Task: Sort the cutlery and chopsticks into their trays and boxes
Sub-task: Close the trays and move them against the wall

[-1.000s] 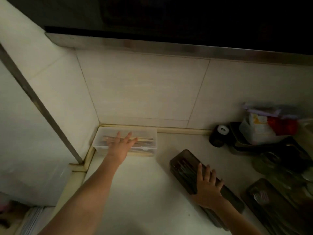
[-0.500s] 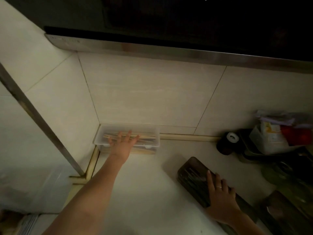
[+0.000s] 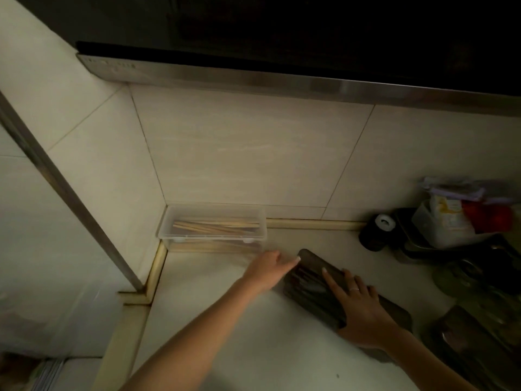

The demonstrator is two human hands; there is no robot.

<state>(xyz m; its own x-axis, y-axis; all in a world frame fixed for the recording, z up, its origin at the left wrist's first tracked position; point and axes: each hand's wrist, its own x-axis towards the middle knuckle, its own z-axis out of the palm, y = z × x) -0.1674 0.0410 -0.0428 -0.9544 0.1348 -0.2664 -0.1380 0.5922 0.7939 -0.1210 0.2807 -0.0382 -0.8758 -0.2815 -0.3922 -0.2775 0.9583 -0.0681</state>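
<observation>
Black jar [image 3: 376,231] — plastic bag [image 3: 448,224].

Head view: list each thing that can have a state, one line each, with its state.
clear chopstick box: lid on, wooden chopsticks inside, pushed into the wall corner, no hand on it.
dark cutlery box: lid on, lying at a slant on the counter.
left hand: open, fingertips at the dark box's near-left edge.
right hand: open, flat on the dark box's lid.
second dark tray: at the right edge, too dim to tell its contents.
</observation>
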